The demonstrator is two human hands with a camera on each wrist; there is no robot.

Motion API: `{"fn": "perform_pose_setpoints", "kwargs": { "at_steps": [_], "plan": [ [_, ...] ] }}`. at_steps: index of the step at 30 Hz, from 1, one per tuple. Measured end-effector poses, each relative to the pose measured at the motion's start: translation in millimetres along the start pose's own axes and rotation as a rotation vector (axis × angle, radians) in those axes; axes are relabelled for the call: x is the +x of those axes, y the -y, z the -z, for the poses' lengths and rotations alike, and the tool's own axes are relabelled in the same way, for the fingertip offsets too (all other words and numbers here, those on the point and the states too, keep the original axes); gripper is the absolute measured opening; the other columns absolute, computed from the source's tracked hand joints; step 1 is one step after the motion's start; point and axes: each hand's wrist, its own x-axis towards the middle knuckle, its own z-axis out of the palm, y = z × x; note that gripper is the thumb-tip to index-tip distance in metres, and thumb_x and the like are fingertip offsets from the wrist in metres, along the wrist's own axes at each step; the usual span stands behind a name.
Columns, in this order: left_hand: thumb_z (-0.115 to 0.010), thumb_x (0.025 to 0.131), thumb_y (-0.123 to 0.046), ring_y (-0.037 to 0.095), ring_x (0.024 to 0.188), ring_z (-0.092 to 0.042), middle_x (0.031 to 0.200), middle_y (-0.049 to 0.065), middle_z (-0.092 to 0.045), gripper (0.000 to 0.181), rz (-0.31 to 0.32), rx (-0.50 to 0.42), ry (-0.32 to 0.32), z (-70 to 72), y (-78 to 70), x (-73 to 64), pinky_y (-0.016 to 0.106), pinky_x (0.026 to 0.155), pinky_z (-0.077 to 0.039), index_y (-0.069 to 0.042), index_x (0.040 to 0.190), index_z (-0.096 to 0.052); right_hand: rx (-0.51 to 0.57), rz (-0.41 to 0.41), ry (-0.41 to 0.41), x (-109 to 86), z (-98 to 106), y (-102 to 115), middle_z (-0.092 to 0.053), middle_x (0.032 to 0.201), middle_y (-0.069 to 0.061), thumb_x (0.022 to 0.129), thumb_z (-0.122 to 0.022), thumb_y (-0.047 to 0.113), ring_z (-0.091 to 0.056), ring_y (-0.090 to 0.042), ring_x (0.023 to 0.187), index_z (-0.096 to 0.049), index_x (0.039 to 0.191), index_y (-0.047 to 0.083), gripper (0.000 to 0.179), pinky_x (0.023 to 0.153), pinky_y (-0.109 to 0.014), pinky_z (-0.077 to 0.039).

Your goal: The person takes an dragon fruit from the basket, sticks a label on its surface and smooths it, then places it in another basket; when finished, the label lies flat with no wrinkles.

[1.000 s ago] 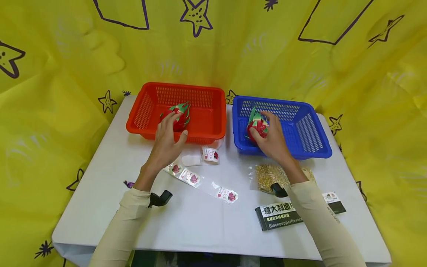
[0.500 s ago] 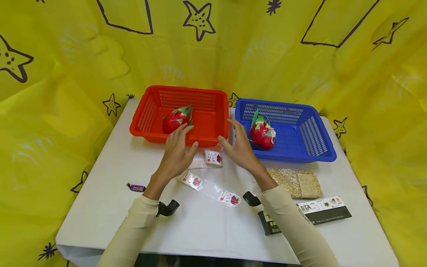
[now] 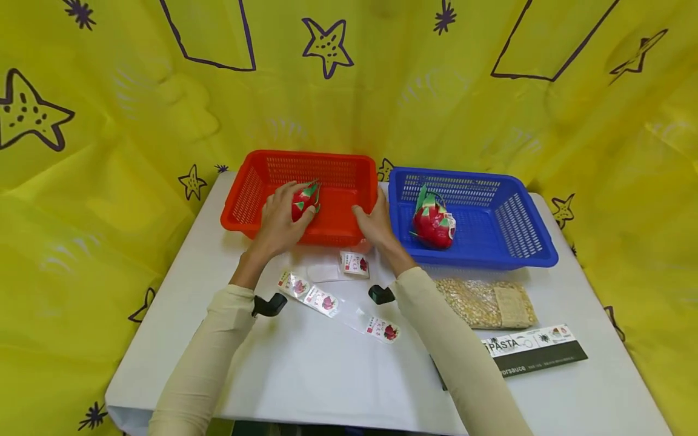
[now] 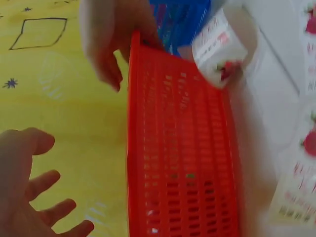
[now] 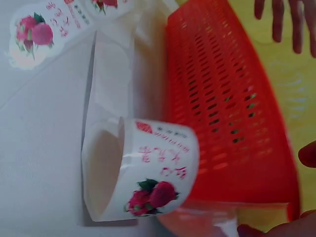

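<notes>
My left hand (image 3: 282,218) reaches over a red dragon fruit (image 3: 306,201) in the red basket (image 3: 234,227), its fingers spread and lightly bent. The fruit is partly hidden behind that hand. At the red basket's right front corner, my right hand (image 3: 376,225) straddles the rim, thumb toward the inside and fingers along the right side. In the right wrist view a fingertip (image 5: 249,230) shows just outside that corner. Close by the front wall lies a roll of dragon fruit labels (image 5: 158,168). A second dragon fruit (image 3: 434,227), bearing a label, lies in the blue basket (image 3: 523,257).
A strip of labels (image 3: 322,301) stretches across the white table (image 3: 338,381). On the right are a bag of yellow kernels (image 3: 474,303) and a black-and-white pasta box (image 3: 537,351), partly covered by the right sleeve. Yellow cloth (image 3: 414,115) hangs behind the baskets.
My right hand has left the dragon fruit in the blue basket and moved left to the red basket's corner. My left hand has shifted over the fruit in the red basket.
</notes>
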Motion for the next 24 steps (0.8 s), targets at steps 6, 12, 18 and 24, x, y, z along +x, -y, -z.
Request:
{"fn": "perform_pose_setpoints", "kwargs": {
  "at_steps": [6, 12, 18, 24],
  "plan": [
    [-0.064, 0.105, -0.032, 0.051, 0.149, -0.029, 0.169, 0.022, -0.028, 0.060, -0.010, 0.111, 0.188, 12.6, 14.5, 38.4, 0.069, 0.119, -0.023, -0.010, 0.158, -0.045, -0.015, -0.087, -0.028, 8.6, -2.4, -21.0, -0.030, 0.169, -0.019, 0.109, -0.043, 0.008, -0.040, -0.037, 0.150, -0.010, 0.170, 0.009, 0.070, 0.129, -0.049, -0.029],
    [-0.063, 0.105, -0.038, 0.056, 0.151, -0.019, 0.173, 0.023, -0.015, 0.064, 0.083, 0.268, 0.444, 28.0, 21.1, 83.0, 0.074, 0.117, -0.020, -0.012, 0.160, -0.041, 0.049, -0.095, 0.000, 10.9, -6.7, -21.4, -0.025, 0.174, -0.014, 0.111, -0.037, 0.007, -0.036, -0.036, 0.154, -0.008, 0.171, 0.015, 0.067, 0.130, -0.049, -0.025],
    [-0.064, 0.103, -0.040, 0.056, 0.153, -0.018, 0.168, 0.031, -0.017, 0.074, 0.185, 0.310, 0.693, 24.6, 30.9, 111.1, 0.070, 0.122, -0.024, -0.011, 0.163, -0.032, 0.075, -0.085, -0.018, 12.0, -8.2, -21.6, -0.026, 0.173, -0.013, 0.112, -0.036, 0.006, -0.036, -0.036, 0.153, -0.010, 0.171, 0.015, 0.066, 0.130, -0.050, -0.026],
    [-0.068, 0.100, -0.029, 0.039, 0.133, -0.047, 0.150, 0.029, -0.046, 0.074, 0.210, 0.176, 0.795, 9.9, 41.6, 115.3, 0.047, 0.114, -0.040, -0.004, 0.160, -0.032, 0.018, -0.066, -0.031, 7.8, -6.7, -24.9, -0.028, 0.172, -0.015, 0.110, -0.037, 0.003, -0.037, -0.036, 0.153, -0.011, 0.170, 0.009, 0.066, 0.130, -0.048, -0.025]
  ]
}}
